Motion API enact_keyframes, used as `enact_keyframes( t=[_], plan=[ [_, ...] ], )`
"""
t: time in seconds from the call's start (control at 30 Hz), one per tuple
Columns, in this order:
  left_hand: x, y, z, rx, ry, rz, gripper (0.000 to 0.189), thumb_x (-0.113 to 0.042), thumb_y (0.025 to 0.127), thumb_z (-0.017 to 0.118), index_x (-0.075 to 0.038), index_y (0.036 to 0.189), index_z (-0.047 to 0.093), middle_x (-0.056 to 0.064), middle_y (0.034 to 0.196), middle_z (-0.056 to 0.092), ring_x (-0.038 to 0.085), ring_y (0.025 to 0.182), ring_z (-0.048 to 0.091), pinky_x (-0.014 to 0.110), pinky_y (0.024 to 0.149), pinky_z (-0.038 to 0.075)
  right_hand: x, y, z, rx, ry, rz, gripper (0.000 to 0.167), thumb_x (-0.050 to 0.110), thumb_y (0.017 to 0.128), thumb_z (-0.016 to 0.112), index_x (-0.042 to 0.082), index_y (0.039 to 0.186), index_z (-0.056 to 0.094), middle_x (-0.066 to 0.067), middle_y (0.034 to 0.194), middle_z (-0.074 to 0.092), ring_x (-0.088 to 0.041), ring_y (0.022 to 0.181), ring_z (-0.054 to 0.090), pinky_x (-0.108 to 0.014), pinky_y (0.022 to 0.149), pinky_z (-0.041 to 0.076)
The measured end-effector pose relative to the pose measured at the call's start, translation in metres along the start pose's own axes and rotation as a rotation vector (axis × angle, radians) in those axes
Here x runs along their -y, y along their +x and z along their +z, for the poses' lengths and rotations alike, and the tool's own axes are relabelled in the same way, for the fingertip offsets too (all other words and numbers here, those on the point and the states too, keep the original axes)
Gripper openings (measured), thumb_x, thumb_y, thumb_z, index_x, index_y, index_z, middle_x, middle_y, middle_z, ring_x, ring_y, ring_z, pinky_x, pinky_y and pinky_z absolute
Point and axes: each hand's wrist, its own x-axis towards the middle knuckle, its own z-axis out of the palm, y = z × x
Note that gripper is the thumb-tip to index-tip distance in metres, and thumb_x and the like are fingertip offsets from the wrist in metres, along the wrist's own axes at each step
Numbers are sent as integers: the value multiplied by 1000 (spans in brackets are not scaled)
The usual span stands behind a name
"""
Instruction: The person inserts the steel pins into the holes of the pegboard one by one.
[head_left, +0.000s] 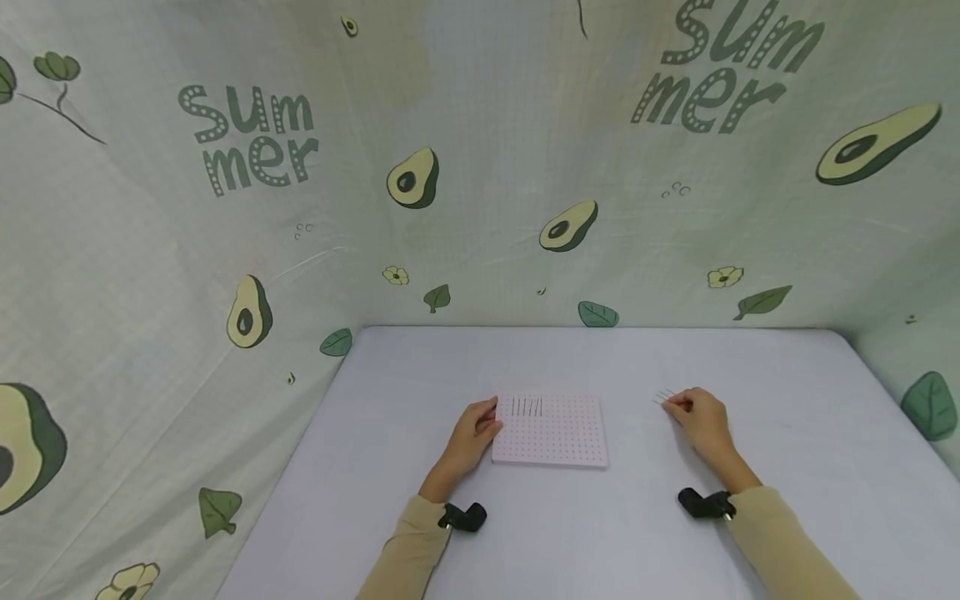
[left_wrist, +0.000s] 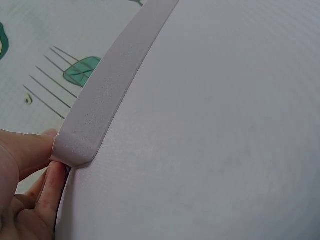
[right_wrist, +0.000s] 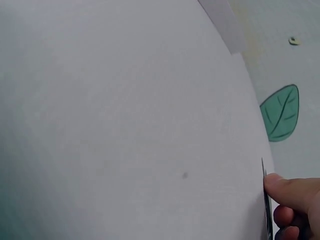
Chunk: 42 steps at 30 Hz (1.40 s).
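Observation:
A pale pink board (head_left: 551,442) with rows of small holes lies on the table. Several thin metal pins (head_left: 527,407) stand upright in its upper left part; the left wrist view shows these pins (left_wrist: 50,87) rising behind the board's thick side (left_wrist: 107,80). With thumb and fingers, my left hand (head_left: 472,433) grips the board's left edge. Off to the board's right, my right hand (head_left: 699,421) is low over a few loose thin pins (head_left: 663,396). Thumb and fingers pinch a thin dark pin (right_wrist: 267,210) in the right wrist view; whether it is only one I cannot tell.
The white table (head_left: 551,533) runs back to a hanging cloth (head_left: 487,167) printed with avocados and leaves, which also encloses the sides. A black wrist camera (head_left: 465,517) sits at the left cuff, another black wrist camera (head_left: 705,503) at the right cuff.

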Motion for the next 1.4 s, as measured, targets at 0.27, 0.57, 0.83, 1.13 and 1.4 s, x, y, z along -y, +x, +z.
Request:
enact_keyframes(
  t=[0.27, 0.57, 0.83, 1.13, 1.4],
  plan=[
    [-3, 0, -2, -1, 18, -28, 48, -6, 100, 59, 6, 145, 45, 21, 132, 51, 30, 117, 53, 32, 104, 48, -2, 0, -3, 18, -2, -31, 13, 1, 84, 76, -9, 81, 68, -9, 72, 57, -20, 67, 49, -28, 55, 38],
    [-3, -1, -3, 13, 12, -1, 48, -3, 100, 59, 9, 144, 44, 24, 134, 49, 33, 119, 54, 31, 104, 48, 5, 1, -3, 109, -15, -77, 11, -5, 89, 67, -11, 83, 61, -13, 74, 56, -25, 70, 51, -33, 59, 42],
    [-4, 0, -2, 16, 16, -33, 49, -3, 100, 58, 7, 145, 43, 22, 135, 49, 30, 120, 54, 31, 104, 47, 9, -1, -5, 69, -46, -43, 11, -2, 87, 72, -9, 81, 64, -13, 74, 60, -27, 70, 55, -36, 59, 45],
    [-5, 0, -1, 14, 6, -19, 48, -3, 100, 58, 9, 144, 43, 24, 134, 49, 32, 119, 54, 31, 103, 48, 11, -1, -7, 73, -72, -89, 13, -5, 84, 72, -7, 76, 62, -12, 70, 59, -26, 66, 55, -33, 55, 44],
    [-4, -1, -1, 11, 11, -23, 48, -5, 100, 58, 7, 145, 44, 22, 135, 49, 31, 120, 53, 32, 104, 48, 12, 3, -6, 171, -94, -91, 13, -7, 88, 65, -10, 78, 59, -16, 73, 57, -30, 70, 54, -42, 61, 46]
  ],
)
